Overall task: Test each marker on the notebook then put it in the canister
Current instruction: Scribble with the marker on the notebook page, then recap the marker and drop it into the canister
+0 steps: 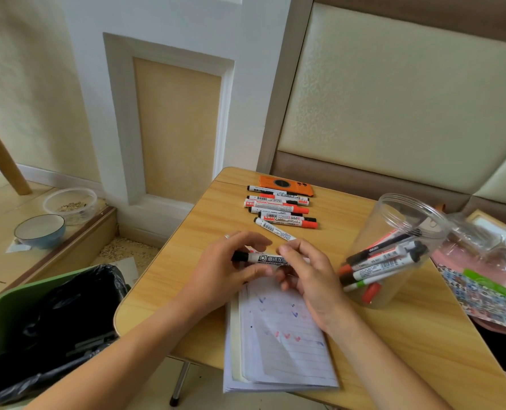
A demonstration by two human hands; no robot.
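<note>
- A black-capped marker (259,258) is held level above the top edge of the notebook (278,335), at the middle of the tabletop (393,335).
- Risk, as a judgement: the cap may be pulled off with a jerk, so ink could be smeared on the fingers or the marker dropped; the clear canister (393,250), tilted at 3 o'clock and already part-filled, could be knocked over by the right forearm.
- The left hand (231,270) is curled round the cap end, pinching it.
- The right hand (308,273) is curled round the barrel, fingertips pressed on it.
- Untested markers (278,207) lie at 12 o'clock, beside an orange phone (287,185).
</note>
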